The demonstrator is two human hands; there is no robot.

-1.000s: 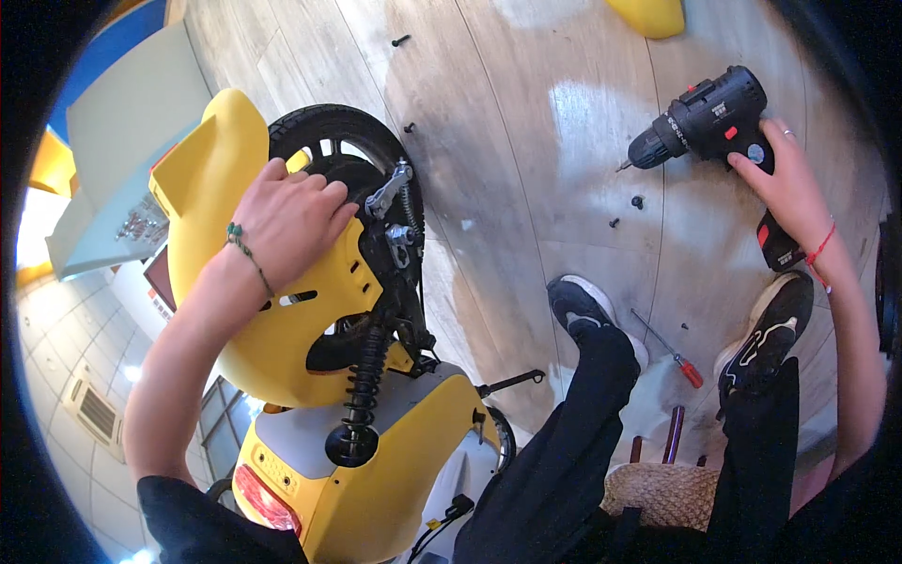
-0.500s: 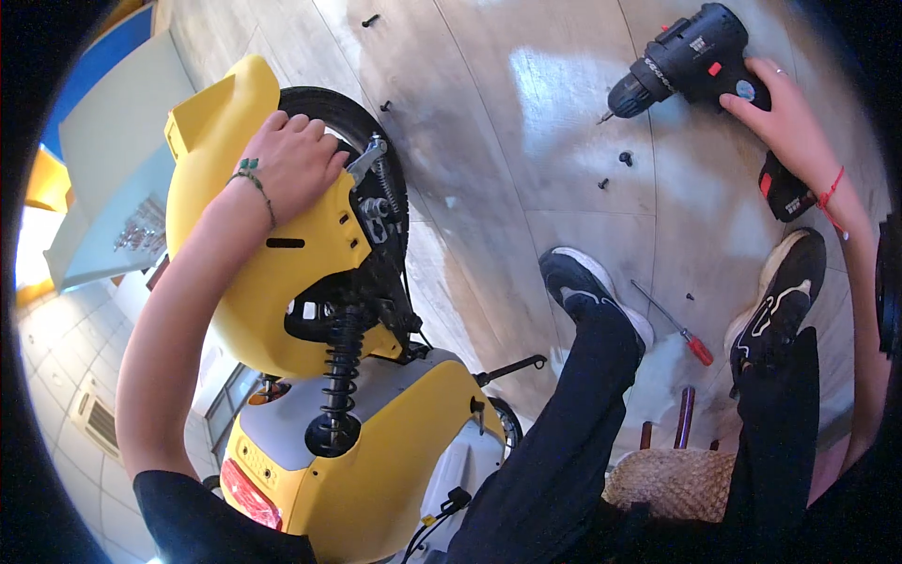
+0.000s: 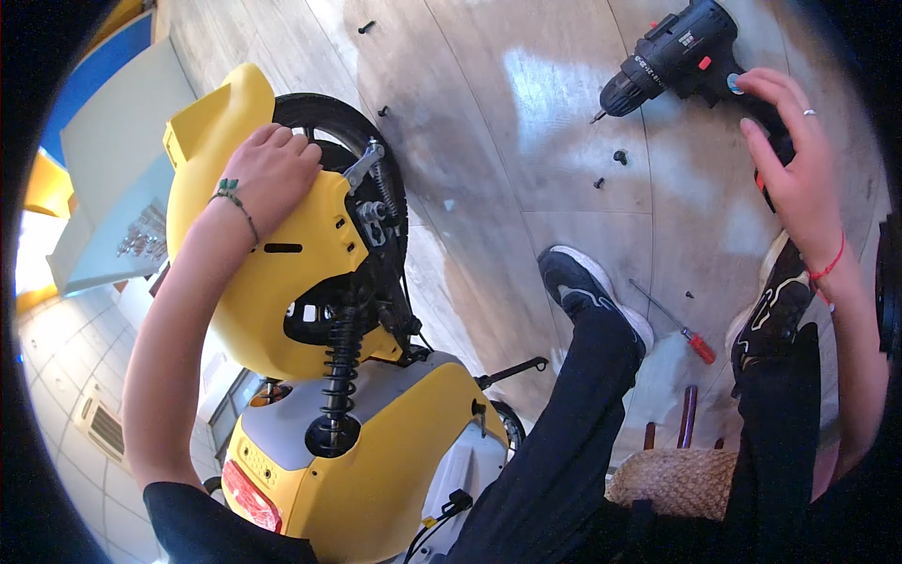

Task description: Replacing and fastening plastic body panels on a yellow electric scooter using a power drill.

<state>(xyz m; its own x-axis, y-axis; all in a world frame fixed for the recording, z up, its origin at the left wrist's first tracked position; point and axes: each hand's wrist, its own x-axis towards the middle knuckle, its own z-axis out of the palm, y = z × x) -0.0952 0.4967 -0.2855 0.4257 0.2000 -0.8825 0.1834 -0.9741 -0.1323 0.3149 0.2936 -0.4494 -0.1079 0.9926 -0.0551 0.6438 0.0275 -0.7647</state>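
Note:
My left hand (image 3: 271, 179) is closed over the yellow fender (image 3: 263, 310) of an overturned scooter, beside the black rear wheel (image 3: 380, 115). A brake lever with a spring (image 3: 371, 169) and a black coiled shock absorber (image 3: 341, 376) show below the tyre. On the right, a black cordless drill (image 3: 676, 56) lies on the wooden floor. My right hand (image 3: 799, 160) is open just over its handle, thumb and fingers apart, hiding part of it. Small black bolts (image 3: 620, 157) are scattered left of and below the drill.
A red-handled screwdriver (image 3: 686, 338) lies between my shoes (image 3: 590, 291). A woven stool seat (image 3: 672, 479) is at the lower right. The yellow-and-grey scooter body (image 3: 376, 470) fills the lower middle. A pale board with small hardware (image 3: 141, 235) is at the left.
My right hand has let go of the drill and lifted from its handle. The drill now appears higher in view, as does the fender with my left hand on it.

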